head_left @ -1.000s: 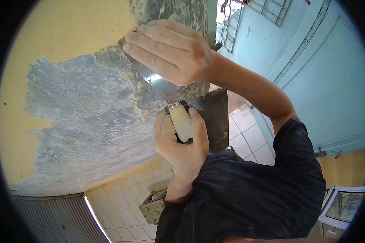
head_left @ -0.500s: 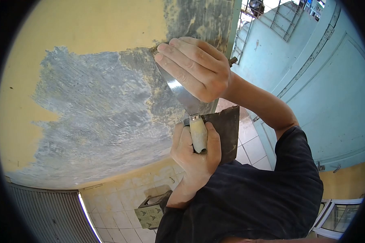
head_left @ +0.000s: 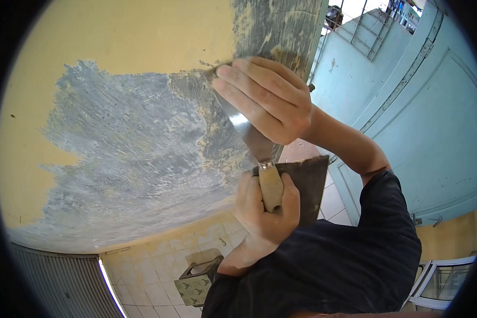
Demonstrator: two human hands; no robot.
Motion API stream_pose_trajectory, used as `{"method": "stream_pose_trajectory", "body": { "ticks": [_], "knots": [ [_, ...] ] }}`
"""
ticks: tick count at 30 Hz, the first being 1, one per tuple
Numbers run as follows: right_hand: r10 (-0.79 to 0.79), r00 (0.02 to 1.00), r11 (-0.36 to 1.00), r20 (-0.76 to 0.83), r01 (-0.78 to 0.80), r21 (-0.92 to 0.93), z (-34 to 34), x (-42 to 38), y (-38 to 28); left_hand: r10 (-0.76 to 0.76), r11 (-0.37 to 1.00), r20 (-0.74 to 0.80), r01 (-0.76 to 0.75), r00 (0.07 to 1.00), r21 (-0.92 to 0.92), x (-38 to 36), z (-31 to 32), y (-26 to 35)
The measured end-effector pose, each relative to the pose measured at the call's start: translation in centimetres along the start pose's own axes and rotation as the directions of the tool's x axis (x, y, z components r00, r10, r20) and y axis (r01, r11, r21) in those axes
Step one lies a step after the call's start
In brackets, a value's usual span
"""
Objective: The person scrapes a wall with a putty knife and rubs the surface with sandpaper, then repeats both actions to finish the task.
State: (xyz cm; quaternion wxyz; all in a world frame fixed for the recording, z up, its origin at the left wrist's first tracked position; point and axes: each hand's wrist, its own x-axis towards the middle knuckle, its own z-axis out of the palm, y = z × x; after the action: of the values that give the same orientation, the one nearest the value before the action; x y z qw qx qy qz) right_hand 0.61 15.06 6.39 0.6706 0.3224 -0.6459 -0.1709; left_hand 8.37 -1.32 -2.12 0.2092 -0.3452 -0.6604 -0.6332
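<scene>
**Scraper bites at the paint's edge**

A person works a scraper [head_left: 247,131] against a yellow wall [head_left: 116,32], both hands on the tool. The left hand [head_left: 265,214] is wrapped tight round the pale handle [head_left: 271,192], low and close to the chest. The right hand [head_left: 267,98] lies flat over the upper blade, fingers together and pointing left, pressing the steel to the wall. Only the blade's bright middle shows between the two hands. Its working edge is hidden under the right fingertips, where the bare grey patch [head_left: 132,153] meets paint that is still on.

By the look of it, the stroke is mid-push along the top border of the stripped area. The next move seems to call for steady pressure from the right hand while the left drives the handle, with the blade held at a low angle so it lifts paint and does not gouge.

A dark plate [head_left: 308,180] stands just behind the handle, touching the left hand; whether that hand also holds it cannot be told. Below, a small box [head_left: 195,285] sits on the tiled floor [head_left: 153,267]. A blue door [head_left: 434,132] closes the scene at right.
</scene>
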Motion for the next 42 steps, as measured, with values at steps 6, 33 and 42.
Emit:
{"method": "stream_pose_trajectory", "body": {
  "ticks": [6,33,42],
  "knots": [
    [0.053,0.997,0.998,0.049,-0.052,-0.031,-0.5,-0.9,-0.8,-0.018,1.0,0.038,0.018,0.999,0.006,-0.5,-0.1,-0.1],
    [-0.017,1.0,0.997,-0.022,0.015,-0.078,1.9,3.0,-0.3,0.012,0.999,-0.033,-0.011,0.999,0.045,2.1,-2.8,-0.3],
    [-0.015,1.0,0.998,-0.016,0.014,-0.06,1.9,2.5,-1.2,0.022,0.999,-0.071,-0.025,0.997,-0.035,0.8,-2.5,-0.8]
  ]
}}
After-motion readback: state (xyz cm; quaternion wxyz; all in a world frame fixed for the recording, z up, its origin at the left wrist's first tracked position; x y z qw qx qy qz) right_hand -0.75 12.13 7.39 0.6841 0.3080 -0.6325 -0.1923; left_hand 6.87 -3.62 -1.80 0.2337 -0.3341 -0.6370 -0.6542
